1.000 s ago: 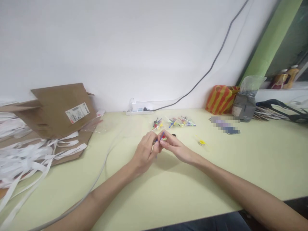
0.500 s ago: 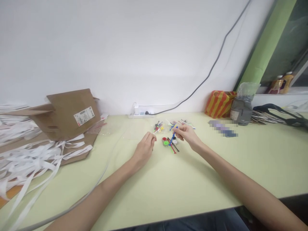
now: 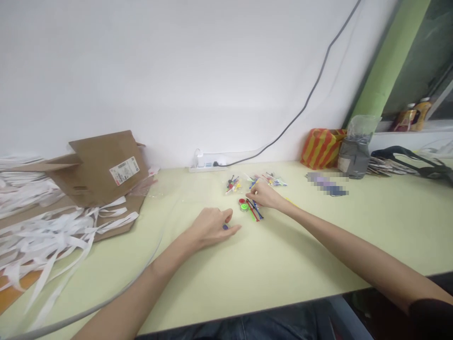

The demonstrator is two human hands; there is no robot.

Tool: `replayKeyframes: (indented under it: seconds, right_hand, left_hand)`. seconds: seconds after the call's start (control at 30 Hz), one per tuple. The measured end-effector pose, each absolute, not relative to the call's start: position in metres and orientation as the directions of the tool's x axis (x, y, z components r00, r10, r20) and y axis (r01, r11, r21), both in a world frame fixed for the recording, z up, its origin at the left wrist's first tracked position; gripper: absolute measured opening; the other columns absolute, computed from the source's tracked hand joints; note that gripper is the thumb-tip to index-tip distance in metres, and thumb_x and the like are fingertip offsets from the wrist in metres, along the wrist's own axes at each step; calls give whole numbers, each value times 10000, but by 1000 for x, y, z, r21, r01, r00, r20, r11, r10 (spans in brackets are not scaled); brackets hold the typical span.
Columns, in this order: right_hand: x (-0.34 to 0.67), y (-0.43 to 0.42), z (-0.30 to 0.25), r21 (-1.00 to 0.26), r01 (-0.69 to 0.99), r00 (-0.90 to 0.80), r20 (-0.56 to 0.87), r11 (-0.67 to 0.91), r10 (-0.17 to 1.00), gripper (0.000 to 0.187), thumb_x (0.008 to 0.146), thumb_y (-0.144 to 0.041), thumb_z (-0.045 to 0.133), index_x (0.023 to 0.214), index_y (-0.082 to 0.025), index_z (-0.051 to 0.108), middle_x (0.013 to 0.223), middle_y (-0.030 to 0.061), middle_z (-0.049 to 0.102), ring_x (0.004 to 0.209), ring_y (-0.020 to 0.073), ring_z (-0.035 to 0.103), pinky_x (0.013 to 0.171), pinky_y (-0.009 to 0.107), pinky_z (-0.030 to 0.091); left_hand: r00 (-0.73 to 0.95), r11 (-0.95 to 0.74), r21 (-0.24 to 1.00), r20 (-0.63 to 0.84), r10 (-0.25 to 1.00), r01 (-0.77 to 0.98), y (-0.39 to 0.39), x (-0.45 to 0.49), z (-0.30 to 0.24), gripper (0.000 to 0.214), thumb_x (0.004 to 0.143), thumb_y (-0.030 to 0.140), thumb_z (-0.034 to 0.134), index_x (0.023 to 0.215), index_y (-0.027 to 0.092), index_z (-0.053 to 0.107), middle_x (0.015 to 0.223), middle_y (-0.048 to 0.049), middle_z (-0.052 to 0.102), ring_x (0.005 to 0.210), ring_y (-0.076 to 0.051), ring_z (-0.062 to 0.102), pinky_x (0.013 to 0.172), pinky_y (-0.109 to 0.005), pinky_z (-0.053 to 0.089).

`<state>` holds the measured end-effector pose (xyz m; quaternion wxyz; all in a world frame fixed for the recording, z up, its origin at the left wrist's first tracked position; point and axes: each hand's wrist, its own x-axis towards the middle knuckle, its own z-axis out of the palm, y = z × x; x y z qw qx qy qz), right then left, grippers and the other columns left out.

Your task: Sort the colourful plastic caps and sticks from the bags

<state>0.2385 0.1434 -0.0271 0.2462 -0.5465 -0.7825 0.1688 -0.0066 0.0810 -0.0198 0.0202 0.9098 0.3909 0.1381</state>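
My left hand (image 3: 212, 226) is over the table with thumb and forefinger apart. A small blue piece (image 3: 225, 227) shows between them, apparently held by the curled fingers. My right hand (image 3: 264, 194) has its fingertips pressed together above a small bunch of coloured plastic sticks (image 3: 255, 211), in red, blue, black and green. What those fingertips grip is hidden. Left of the sticks lie a red disc (image 3: 241, 201) and a green disc (image 3: 244, 207). Part of a yellow strip (image 3: 292, 202) shows behind my right wrist.
Clear bags of small coloured parts (image 3: 232, 184) (image 3: 272, 179) lie behind my hands. An open cardboard box (image 3: 102, 165) and white strips (image 3: 67, 245) are at left. A power strip (image 3: 207, 167) stands by the wall. A striped bag (image 3: 322, 148) and a grey bag (image 3: 355, 158) stand at right.
The blue stick has left my right hand and lies with the other sticks; that hand has moved slightly left. My left hand has come nearer and its thumb and forefinger have spread.
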Motion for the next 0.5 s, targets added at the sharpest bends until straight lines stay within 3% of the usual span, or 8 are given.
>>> replayKeyframes:
  seconds: [0.1,0.2,0.33,0.5]
  right_hand:
    - [236,150,-23,-512,794,-255,208,327,944,356,802,-319,625,497,-186,498,431,-8,486,480,132,442,543,273,314]
    - [230,141,-14,-522,795,-203,250,308,947,201,785,-319,667,687,-175,568,532,-13,547,528,136,478,542,256,317]
    - [211,102,-8,-710,552,-272,342,437,899,170,918,-324,508,860,-181,578,647,-4,619,536,123,531,530,227,366]
    - [187,66,-16,-723,372,-368,461,582,808,149,934,-283,522,889,-185,624,747,15,685,669,139,619,626,245,440]
  left_hand:
    - [701,-733,196,216,680,651,78,-4,-22,221,883,412,569,780,217,565,602,10,551,526,-163,488,553,-281,251]
    - [653,-693,396,254,713,603,78,0,-22,199,931,321,481,798,212,582,677,10,587,571,-140,502,570,-265,315]
    - [502,-591,671,358,787,448,81,4,-23,167,909,373,548,928,210,573,729,25,585,613,-119,508,593,-241,380]
    - [415,-424,872,301,858,244,84,4,-27,222,848,348,642,954,210,505,676,46,584,631,-124,595,627,-236,458]
